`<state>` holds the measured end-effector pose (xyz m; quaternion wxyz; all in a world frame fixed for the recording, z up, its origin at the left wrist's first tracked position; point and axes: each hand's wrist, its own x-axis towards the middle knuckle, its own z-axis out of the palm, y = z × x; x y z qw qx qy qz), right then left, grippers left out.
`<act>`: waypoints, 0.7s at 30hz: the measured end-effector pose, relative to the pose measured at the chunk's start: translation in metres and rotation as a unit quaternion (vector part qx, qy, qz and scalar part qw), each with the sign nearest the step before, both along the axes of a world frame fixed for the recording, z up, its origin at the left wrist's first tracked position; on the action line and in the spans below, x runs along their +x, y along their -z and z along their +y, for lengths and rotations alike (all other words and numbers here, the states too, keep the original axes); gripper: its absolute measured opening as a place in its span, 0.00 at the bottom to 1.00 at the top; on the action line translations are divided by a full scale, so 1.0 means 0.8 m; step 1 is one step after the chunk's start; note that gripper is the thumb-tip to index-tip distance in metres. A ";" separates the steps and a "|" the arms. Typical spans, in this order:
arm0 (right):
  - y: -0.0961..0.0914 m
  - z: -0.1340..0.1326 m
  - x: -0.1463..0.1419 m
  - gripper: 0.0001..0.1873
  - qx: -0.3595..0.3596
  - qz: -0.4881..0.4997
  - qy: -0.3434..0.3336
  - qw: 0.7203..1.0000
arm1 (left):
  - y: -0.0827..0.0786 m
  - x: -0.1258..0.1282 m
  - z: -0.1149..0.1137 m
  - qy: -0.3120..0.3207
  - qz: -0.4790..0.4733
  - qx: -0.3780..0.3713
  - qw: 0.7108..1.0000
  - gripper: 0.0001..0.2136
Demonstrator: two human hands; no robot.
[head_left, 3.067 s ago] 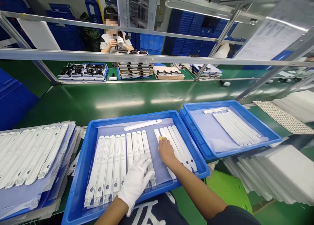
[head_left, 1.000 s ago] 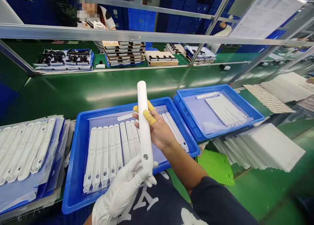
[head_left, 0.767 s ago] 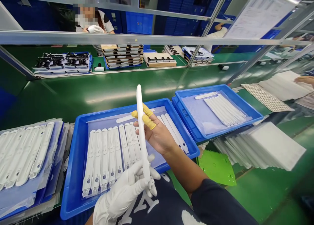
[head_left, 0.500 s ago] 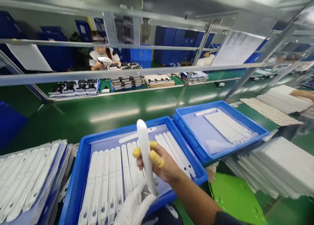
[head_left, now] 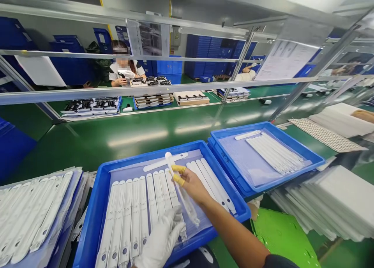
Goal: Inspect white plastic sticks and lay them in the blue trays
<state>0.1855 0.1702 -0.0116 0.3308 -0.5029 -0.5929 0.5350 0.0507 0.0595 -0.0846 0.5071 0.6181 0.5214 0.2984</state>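
Observation:
My right hand [head_left: 193, 184], with yellow finger cots on its fingertips, grips a long white plastic strip [head_left: 187, 207] near its upper part. The strip is tilted over the near blue tray [head_left: 101, 197], its rounded end up and its far end slanting down to the right. My left hand [head_left: 162, 236], in a white glove, is just left of the strip's lower part. Its fingers are curled but apart, over the lower ends of the white strips [head_left: 128, 217] lying side by side in that tray. Another strip [head_left: 166, 161] lies crosswise along the tray's back.
A second blue tray [head_left: 233, 182] with white strips stands at the right. A stack of strips on sheets [head_left: 32, 213] is at the left. White foam sheets [head_left: 344, 201] and a green panel [head_left: 283, 236] lie at the right. A metal rail [head_left: 146, 90] crosses ahead; a person sits beyond it.
My right hand has lowered and turned the strip, its lower end swinging right, away from my left hand. The gloved left hand has let go of it.

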 end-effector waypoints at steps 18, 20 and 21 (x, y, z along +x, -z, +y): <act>0.064 0.026 0.048 0.20 0.037 -0.519 0.016 0.854 | 0.041 0.025 0.059 0.144 0.304 0.098 0.936 0.27; 0.066 0.025 0.052 0.18 0.038 -0.545 0.022 0.838 | 0.040 0.025 0.057 0.137 0.299 0.109 0.938 0.27; 0.067 0.024 0.053 0.17 0.039 -0.553 0.025 0.832 | 0.039 0.026 0.056 0.133 0.296 0.115 0.939 0.27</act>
